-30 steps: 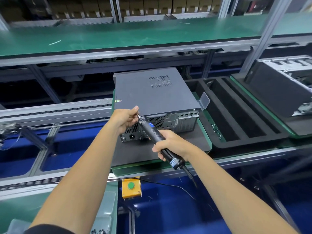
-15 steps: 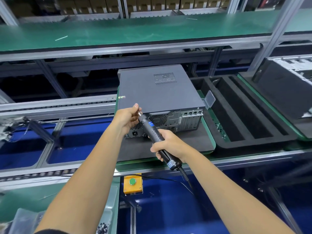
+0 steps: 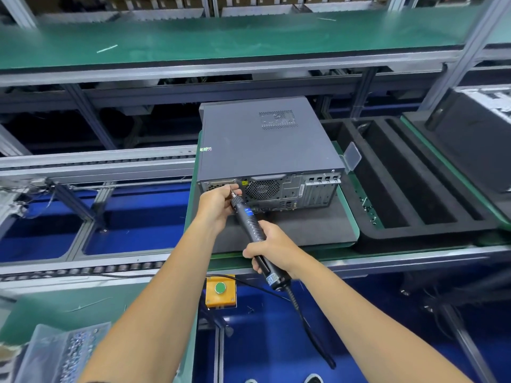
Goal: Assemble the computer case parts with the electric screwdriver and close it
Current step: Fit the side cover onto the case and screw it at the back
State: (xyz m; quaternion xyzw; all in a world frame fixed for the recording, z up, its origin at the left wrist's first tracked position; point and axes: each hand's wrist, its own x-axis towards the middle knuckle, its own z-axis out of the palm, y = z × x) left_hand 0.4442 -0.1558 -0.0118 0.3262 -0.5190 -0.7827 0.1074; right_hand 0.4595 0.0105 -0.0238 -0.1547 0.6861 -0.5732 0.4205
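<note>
A: We judge we're on the rear-panel screw: right hand (image 3: 272, 244) gripping the screwdriver (image 3: 253, 225), left hand (image 3: 218, 201) pinching its tip at the computer case (image 3: 265, 142), frame centre.

B: Next: seat bit squarely. Foam tray (image 3: 420, 205), right, holds small bits; bag of screws (image 3: 63, 352), lower left.

Screwdriver bit (image 3: 231, 191) behind left hand (image 3: 218, 201)
</note>
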